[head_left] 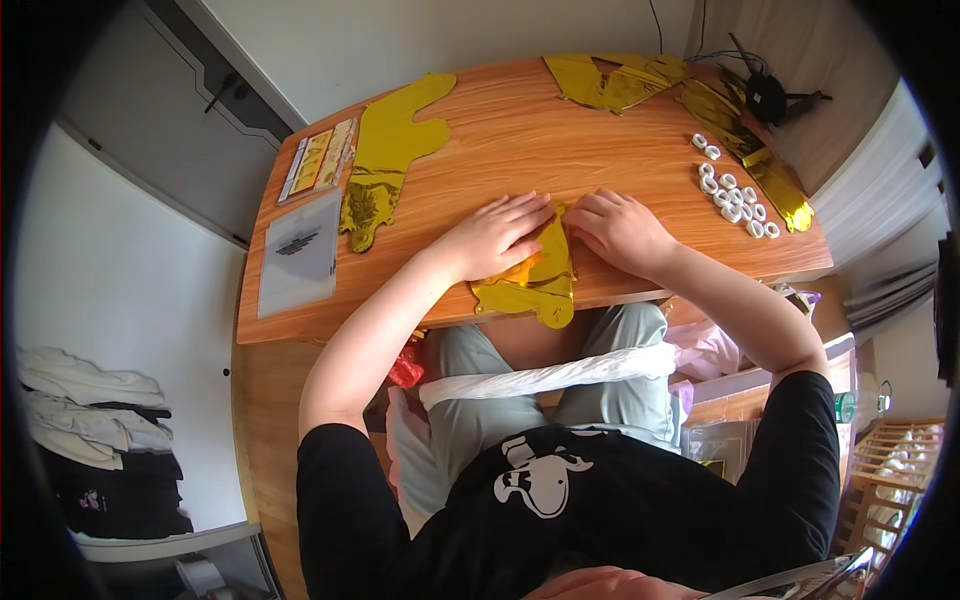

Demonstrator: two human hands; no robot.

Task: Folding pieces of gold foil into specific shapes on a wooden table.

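Observation:
A flat gold foil balloon (540, 290), uninflated and partly folded, lies at the table's near edge, its lower end reaching over the edge. My left hand (497, 238) rests on its left side, fingers stretched out and close to flat. An orange patch shows beneath that palm; what it is I cannot make out. At the balloon's upper right edge, my right hand (622, 232) has its fingers bent in and seems to pinch the foil, though the fingertips are partly hidden.
A larger gold foil balloon (398, 130) lies at the left, beside printed packets (318, 160) and a clear plastic sleeve (300, 255). More gold foil (620, 82) spreads along the back right. Several small white rings (735, 200) sit at the right, near a black router-like device (768, 98).

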